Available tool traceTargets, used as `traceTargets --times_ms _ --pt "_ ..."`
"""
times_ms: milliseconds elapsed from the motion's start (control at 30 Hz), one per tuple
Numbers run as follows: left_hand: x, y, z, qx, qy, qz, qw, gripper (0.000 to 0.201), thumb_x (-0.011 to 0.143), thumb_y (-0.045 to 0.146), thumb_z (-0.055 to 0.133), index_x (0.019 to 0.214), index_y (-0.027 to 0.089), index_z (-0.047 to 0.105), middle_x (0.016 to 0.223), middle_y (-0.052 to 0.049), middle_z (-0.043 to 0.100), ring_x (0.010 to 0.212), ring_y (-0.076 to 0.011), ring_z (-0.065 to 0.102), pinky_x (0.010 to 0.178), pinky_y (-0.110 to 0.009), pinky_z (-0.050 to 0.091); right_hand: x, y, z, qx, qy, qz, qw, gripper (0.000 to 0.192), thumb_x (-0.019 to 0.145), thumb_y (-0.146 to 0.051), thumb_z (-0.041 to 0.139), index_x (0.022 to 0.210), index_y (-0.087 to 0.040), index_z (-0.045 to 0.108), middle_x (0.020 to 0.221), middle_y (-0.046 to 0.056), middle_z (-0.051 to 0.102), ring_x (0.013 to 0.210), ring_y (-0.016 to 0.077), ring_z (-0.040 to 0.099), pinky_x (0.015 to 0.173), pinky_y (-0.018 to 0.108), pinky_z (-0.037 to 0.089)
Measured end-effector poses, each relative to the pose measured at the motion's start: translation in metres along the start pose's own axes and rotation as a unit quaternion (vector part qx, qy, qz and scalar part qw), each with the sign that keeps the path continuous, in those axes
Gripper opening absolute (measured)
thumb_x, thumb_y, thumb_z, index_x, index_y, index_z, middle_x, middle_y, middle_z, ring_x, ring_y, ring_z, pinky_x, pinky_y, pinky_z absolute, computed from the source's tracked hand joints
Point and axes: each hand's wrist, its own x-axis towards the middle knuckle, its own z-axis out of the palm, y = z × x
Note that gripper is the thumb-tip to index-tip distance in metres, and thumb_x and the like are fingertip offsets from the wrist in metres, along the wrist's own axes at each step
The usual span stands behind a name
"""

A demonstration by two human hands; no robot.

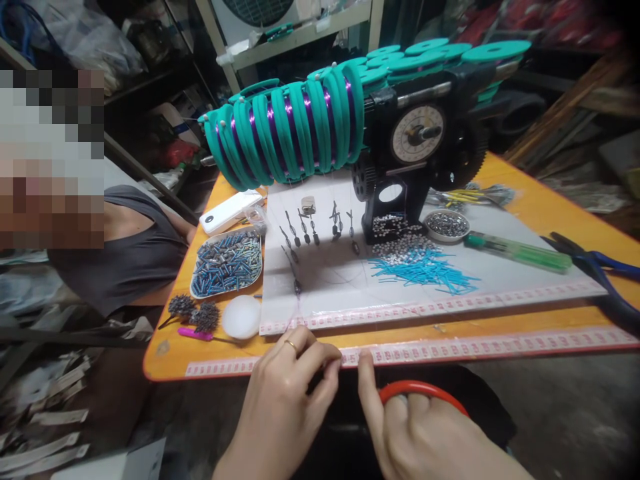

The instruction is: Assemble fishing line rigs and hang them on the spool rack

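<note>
My left hand (295,387), with a ring on one finger, is closed in a pinch at the table's front edge. A thin pale line (296,313) runs down to it from a small dark weight (297,287) on the white board. My right hand (425,430) is wrapped round the red loop handle of scissors (425,389), blades hidden. Its index finger reaches to the measuring tape (415,351) along the edge. Several dark weights (335,230) hang on lines below a row of teal spools (285,130) wound with purple line.
A black machine (395,173) with a dial carries the spools. On the white board (340,287) lie blue tube pieces (430,272) and a dish of metal bits (447,225). A tray of blue-grey pieces (227,263) is left, pliers (595,267) right. A person (135,247) sits at left.
</note>
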Motion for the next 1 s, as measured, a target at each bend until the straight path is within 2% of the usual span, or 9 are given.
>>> traceTargets --times_ms 267,667,867,1000 --pt "-0.001 0.005 0.003 0.034 0.011 0.012 0.999 0.014 0.095 0.010 0.055 0.094 0.020 0.065 0.085 -0.003 0.059 0.078 -0.0179 0.060 0.066 -0.028 0.047 -0.006 0.008 0.000 -0.040 -0.009 -0.055 0.998 0.051 0.074 0.001 0.029 0.120 0.006 0.050 0.049 -0.002 0.038 0.041 0.0172 0.039 0.047 0.027 0.025" --pt "0.004 0.008 0.007 0.044 0.012 0.019 0.999 0.013 0.094 0.010 0.055 0.091 0.019 0.063 0.084 -0.003 0.059 0.077 -0.0168 0.059 0.065 -0.027 0.047 -0.011 0.013 0.002 -0.040 0.009 -0.040 0.998 0.051 0.075 0.000 0.029 0.121 0.006 0.049 0.046 -0.003 0.035 0.038 0.0175 0.035 0.045 0.028 0.024" --pt "0.004 0.008 0.009 0.031 0.012 0.004 0.999 0.014 0.095 0.009 0.053 0.091 0.019 0.062 0.085 -0.003 0.060 0.079 -0.0172 0.059 0.067 -0.028 0.047 -0.012 0.013 0.003 -0.032 0.017 -0.035 0.999 0.053 0.073 0.002 0.029 0.122 0.005 0.050 0.047 -0.002 0.036 0.040 0.0170 0.037 0.047 0.027 0.024" --pt "0.005 0.010 0.009 0.022 0.034 0.009 0.999 0.018 0.094 0.010 0.058 0.109 0.020 0.062 0.086 -0.003 0.062 0.079 -0.0170 0.060 0.067 -0.027 0.048 -0.010 0.016 0.005 -0.019 0.010 -0.041 0.999 0.052 0.075 0.002 0.028 0.123 0.005 0.048 0.048 -0.002 0.037 0.041 0.0167 0.038 0.047 0.027 0.025"
